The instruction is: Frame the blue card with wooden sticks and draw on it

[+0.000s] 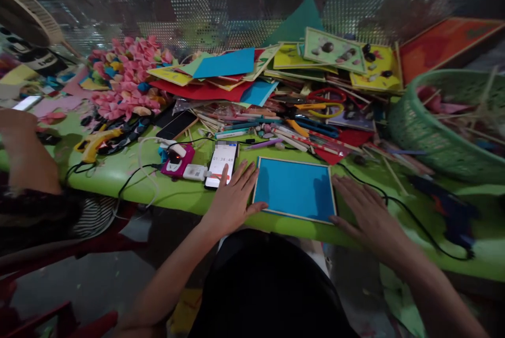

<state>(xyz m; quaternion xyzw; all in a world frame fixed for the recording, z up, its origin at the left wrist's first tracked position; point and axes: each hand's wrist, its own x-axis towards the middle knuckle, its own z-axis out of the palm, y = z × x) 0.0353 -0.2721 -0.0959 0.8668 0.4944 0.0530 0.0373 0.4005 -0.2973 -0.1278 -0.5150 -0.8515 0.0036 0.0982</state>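
A blue square board with a pale wooden frame [294, 189] lies flat on the green table [118, 169] near its front edge. My left hand [232, 198] rests flat and open at the board's left edge, its thumb touching the lower left corner and its index finger reaching onto a phone [221, 163] that shows a running timer. My right hand [365, 211] lies flat and open on the table at the board's right edge, thumb against the lower right corner. Neither hand holds anything.
Coloured paper sheets [224, 67], pink paper flowers [126, 82], scissors [323, 106], sticks and pens crowd the back. A green basket [442, 127] stands right. A blue glue gun [453, 217] and its cord lie right. Another person's arm [23, 153] is at left.
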